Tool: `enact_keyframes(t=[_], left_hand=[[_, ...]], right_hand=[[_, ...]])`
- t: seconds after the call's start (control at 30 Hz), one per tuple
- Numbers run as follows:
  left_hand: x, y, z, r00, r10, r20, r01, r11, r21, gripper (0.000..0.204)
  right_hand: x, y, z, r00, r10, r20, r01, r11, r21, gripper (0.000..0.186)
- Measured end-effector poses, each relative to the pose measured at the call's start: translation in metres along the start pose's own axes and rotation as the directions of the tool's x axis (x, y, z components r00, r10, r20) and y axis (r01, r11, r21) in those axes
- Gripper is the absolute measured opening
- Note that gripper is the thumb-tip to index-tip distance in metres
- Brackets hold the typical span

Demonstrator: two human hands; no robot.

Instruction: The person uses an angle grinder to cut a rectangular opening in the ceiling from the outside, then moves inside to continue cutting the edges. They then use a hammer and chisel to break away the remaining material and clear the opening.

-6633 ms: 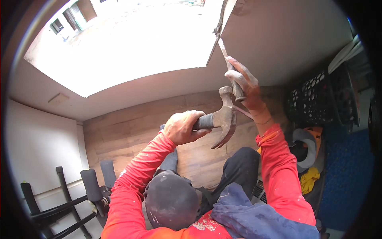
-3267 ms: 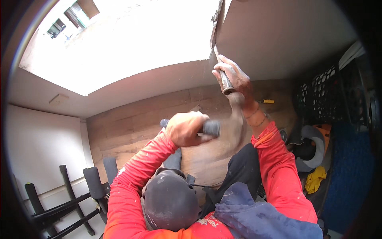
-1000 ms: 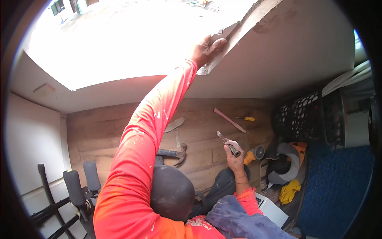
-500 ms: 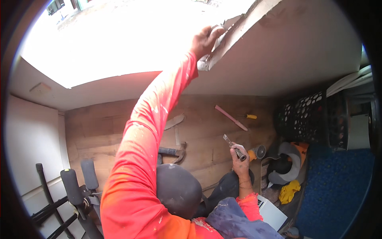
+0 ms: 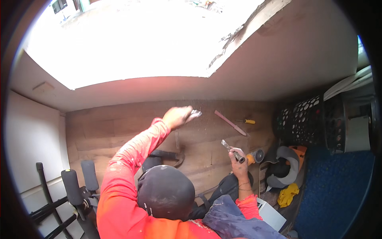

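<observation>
The left hand (image 5: 177, 118) is at the centre of the frame, fingers closed on a small, pale, irregular fragment (image 5: 194, 114). Fine light specks surround this hand. The right hand (image 5: 239, 166), right of centre, grips a chisel (image 5: 227, 145); the flat, whitish-stained metal blade points to the upper left, and the rounded butt of the handle faces the lower right.

The floor (image 5: 115, 125) is brown wood-grain board with visible joints. Upper right of the chisel lie 2 items: a slim, pinkish bar (image 5: 230, 123), set diagonally, and a screwdriver (image 5: 249, 121) with a yellow handle and thin shaft. A yellow tool (image 5: 256, 156) with a round grey disc is just beside the right hand. A hammer (image 5: 165, 154) with a dark handle lies left of centre, below the left forearm.

At the top of the frame, a bright opening (image 5: 139, 47) has a smooth lower edge and a broken, crumbly right-hand edge (image 5: 232, 42). A black basket (image 5: 304, 119) with round perforations stands at the right; below it is a blue, textured mat (image 5: 338, 191).

Motion blur obscures the left fingertips and the fragment's outline. The right fingers cover part of the chisel. The hammer head is dim and indistinct. Glare washes out most detail in the opening. The dark lens rim cuts off the mat.
</observation>
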State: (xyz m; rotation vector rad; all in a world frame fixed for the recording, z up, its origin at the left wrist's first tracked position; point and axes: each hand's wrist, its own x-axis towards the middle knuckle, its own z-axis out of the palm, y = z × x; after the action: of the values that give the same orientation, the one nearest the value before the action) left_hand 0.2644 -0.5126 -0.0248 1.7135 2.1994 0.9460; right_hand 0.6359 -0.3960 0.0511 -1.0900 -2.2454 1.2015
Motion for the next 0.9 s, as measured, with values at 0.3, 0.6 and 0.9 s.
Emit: enact_keyframes(t=[0.3,0.6,0.9], left_hand=[[0.037,0.013,-0.040,0.821,0.329,-0.468,-0.319,0.942,0.101,0.037],[0.207,0.124,-0.175,0.794,-0.152,-0.588,-0.047,0.950,-0.309,0.065],[0.224,0.079,-0.173,0.799,0.043,-0.599,-0.176,0.971,-0.164,0.023]], right_hand=[[0.011,-0.006,0.015,0.999,-0.032,0.014,0.032,0.999,-0.003,0.018],[0.017,0.005,0.020,0.999,-0.044,0.025,0.044,0.999,0.005,0.021],[0.016,0.000,0.019,0.994,-0.045,0.096,0.044,0.999,0.011,0.018]])
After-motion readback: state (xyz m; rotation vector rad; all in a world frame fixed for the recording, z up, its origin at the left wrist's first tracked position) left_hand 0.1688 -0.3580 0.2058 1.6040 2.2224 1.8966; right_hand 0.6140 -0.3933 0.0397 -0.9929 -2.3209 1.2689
